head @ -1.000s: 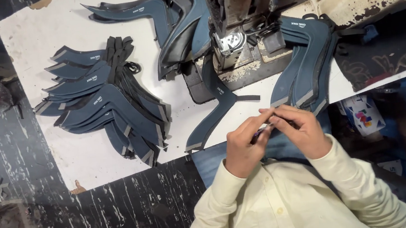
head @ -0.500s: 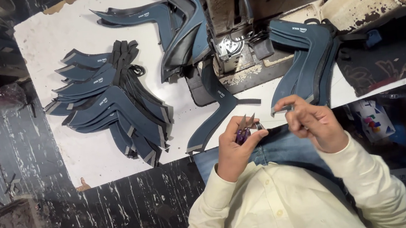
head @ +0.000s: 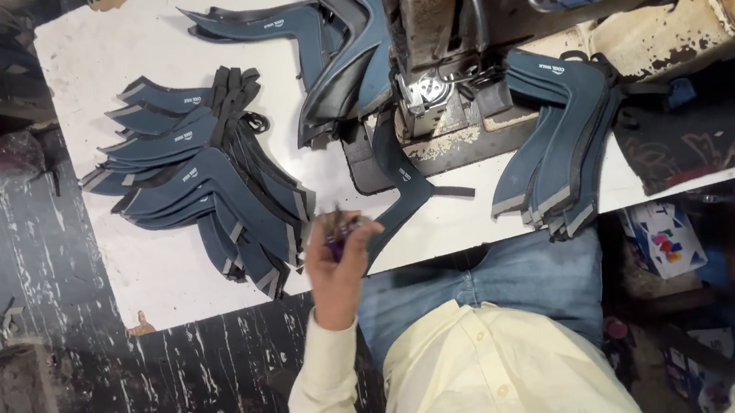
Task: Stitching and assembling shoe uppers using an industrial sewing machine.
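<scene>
Blue strap stack [head: 201,183] beside left hand [head: 338,269]

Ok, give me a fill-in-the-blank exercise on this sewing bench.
1. The left hand holds a small ____ tool.
2. The fanned pile of strap pieces is dark ____.
3. The single piece lies under the sewing ____.
4. The table top is ____.

Missing words: purple; blue; machine; white

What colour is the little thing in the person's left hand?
Purple, as far as the blur allows: the small object pinched in the left hand, seen in the head view.
</scene>
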